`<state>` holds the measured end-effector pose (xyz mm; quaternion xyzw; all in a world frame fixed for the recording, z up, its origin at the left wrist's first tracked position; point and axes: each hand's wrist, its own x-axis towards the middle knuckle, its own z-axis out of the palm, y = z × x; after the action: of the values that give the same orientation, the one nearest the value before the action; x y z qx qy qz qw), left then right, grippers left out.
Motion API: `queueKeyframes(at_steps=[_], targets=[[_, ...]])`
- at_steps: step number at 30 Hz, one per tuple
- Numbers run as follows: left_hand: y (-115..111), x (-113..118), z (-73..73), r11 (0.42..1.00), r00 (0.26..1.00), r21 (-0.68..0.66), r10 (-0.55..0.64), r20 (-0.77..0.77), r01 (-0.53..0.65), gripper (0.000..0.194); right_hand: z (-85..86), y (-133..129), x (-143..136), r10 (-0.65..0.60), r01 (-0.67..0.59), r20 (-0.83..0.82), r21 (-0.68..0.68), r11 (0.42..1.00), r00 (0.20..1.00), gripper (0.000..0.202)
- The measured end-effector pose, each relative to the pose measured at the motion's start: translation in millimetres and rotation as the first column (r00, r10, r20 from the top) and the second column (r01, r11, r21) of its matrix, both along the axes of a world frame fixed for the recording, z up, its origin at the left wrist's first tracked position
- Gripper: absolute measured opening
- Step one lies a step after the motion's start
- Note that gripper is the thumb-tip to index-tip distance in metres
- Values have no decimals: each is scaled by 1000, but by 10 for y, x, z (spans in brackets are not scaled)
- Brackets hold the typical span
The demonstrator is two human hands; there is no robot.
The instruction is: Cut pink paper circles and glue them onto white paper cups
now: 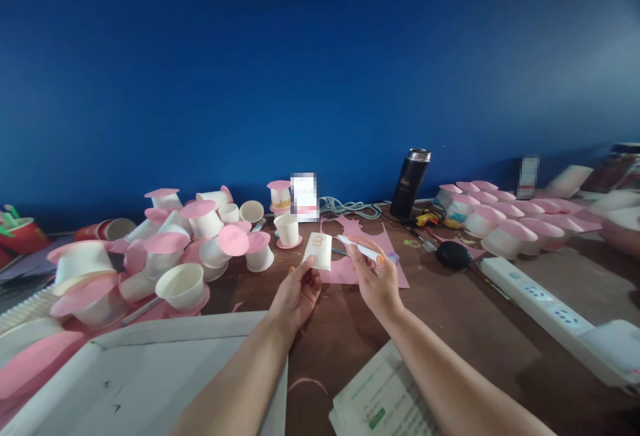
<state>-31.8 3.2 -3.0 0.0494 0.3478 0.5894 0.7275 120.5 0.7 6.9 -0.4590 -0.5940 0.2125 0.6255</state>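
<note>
Between the thumb and fingers of my left hand (296, 293) is a small white card piece (320, 256) bearing a gold, window-like drawing. My right hand (376, 283) is closed around a white pen-shaped tool (365, 249), its thin end pointing left toward the card. A small gap separates the tool from the card. Under and behind both hands lies a pink paper sheet (340, 275) with rounded pieces cut out of it. Left of my left hand stands a white paper cup (287, 228) on a pink disc.
Paper cups with pink discs (200, 219) crowd the left, and more (480, 219) stand right. A black bottle (410, 183), a black mouse-shaped object (453, 255) and a power strip (540, 309) are on the right. A white box lid (165, 369) and printed papers (375, 389) lie in front.
</note>
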Motion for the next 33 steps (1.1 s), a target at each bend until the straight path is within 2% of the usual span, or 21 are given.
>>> queueKeyframes(at_steps=[22,29,33], targets=[[10,-4,8,998,998,36,44,43,-45,8,-46,-33,-14,63,-68,80,60,996,995,22],[-3,32,-27,992,998,108,60,-15,-58,13,-43,-33,-30,58,-60,66,38,997,996,23],[-3,48,-40,977,995,207,63,-78,-46,13,-43,-32,-34,58,-61,87,39,997,995,24]])
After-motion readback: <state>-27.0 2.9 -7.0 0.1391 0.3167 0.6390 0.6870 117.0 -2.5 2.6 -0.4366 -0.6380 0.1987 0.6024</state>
